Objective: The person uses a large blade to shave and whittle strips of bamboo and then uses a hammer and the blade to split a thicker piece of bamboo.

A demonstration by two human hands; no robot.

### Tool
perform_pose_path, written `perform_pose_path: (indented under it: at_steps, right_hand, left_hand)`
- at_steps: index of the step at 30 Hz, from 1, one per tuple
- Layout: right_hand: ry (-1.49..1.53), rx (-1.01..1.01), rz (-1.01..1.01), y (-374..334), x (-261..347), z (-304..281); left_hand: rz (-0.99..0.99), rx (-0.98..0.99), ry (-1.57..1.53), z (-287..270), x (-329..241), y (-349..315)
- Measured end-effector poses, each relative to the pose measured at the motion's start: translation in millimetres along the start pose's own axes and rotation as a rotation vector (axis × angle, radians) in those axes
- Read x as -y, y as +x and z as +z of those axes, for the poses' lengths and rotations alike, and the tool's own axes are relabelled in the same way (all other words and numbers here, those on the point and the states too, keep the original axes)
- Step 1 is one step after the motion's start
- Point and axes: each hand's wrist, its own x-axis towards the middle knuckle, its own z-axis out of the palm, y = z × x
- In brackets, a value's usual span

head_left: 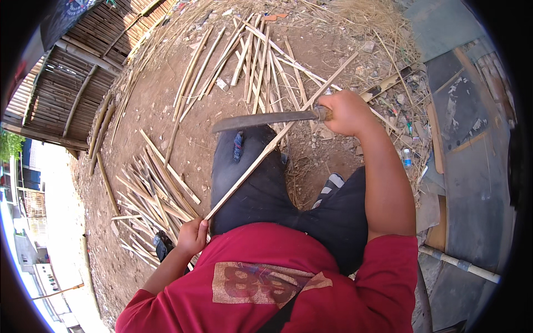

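Bamboo strip [261, 158] slanting across the lap, left hand [192, 237] at its near end, knife [261, 119] crossing above it, right hand [345, 114] at the handle, strip pile [150, 191] on the ground to the left

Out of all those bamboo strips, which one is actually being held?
The long bamboo strip slanting across the lap: the left hand grips its near end, and the right hand's knife crosses it. The others lie loose.

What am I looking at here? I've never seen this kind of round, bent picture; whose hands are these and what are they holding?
This is one wide fisheye camera on a person's head, looking down, so straight edges curve. The hands are the wearer's own. The right hand grips a long knife by its handle, its blade pointing left. The left hand holds the near end of a long bamboo strip, which runs across the dark trousers and under the blade. More split bamboo strips lie on the bare dirt ground, beside and ahead of the person.
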Motion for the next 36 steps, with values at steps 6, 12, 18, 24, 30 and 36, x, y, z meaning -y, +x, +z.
perform_pose_path:
  at_steps: [6, 12, 18, 24, 30, 36]
  right_hand:
    - [0.181, -0.068, 0.195, -2.3, -33.2, 6.0]
    - [0.048, -0.094, 0.077, -2.8, -16.5, 9.7]
    - [0.275, -0.503, 0.34, -6.4, -104.5, 23.9]
    - [0.011, -0.077, 0.101, -10.1, -9.9, -8.8]
    - [0.352, -0.189, 0.417, -7.8, -66.4, -3.8]
    - [0.208, -0.035, 0.168, -7.8, -2.1, -12.2]
  left_hand:
    - [-0.015, -0.031, 0.026, 1.9, -8.8, 2.3]
    - [0.006, -0.021, 0.07, -1.2, -1.7, 8.7]
    - [0.015, -0.023, 0.082, -3.4, -3.0, 7.9]
    - [-0.008, -0.01, 0.055, 1.2, 1.4, 6.6]
    - [0.025, -0.088, 0.109, 7.6, 4.9, 8.0]
    - [0.074, -0.09, 0.075, 12.7, 8.0, 4.6]
